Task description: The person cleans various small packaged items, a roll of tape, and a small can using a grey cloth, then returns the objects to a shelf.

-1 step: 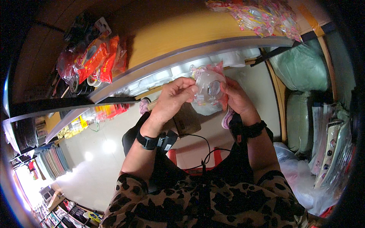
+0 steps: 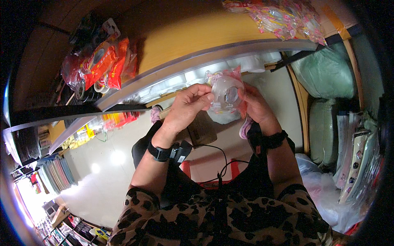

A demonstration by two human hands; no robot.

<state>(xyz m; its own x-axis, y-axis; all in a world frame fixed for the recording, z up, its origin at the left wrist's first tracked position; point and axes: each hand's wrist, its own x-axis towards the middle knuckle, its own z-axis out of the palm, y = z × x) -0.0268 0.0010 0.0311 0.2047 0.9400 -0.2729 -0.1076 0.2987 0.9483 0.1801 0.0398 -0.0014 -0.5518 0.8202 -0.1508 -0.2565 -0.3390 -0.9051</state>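
Note:
Before my chest, over the gap below the shelf edge, both hands hold a roll of clear tape [image 2: 220,91] in a thin plastic wrapper with pink and red print. My left hand [image 2: 189,104] pinches the wrapper's left edge between thumb and fingers. My right hand [image 2: 255,101] is closed on the roll's right side, with its thumb near the core hole. Some of the right fingers are hidden behind the roll. Similar wrapped rolls [image 2: 285,20] lie heaped on the wooden shelf [image 2: 184,35] at the far right.
Red-orange packets [image 2: 104,61] sit at the shelf's left end. White rolls [image 2: 197,76] line the level below. A green plastic-wrapped bundle [image 2: 324,74] stands at right, above clear bags [image 2: 328,192]. A black cable [image 2: 223,158] hangs between my legs, near a box [image 2: 202,129].

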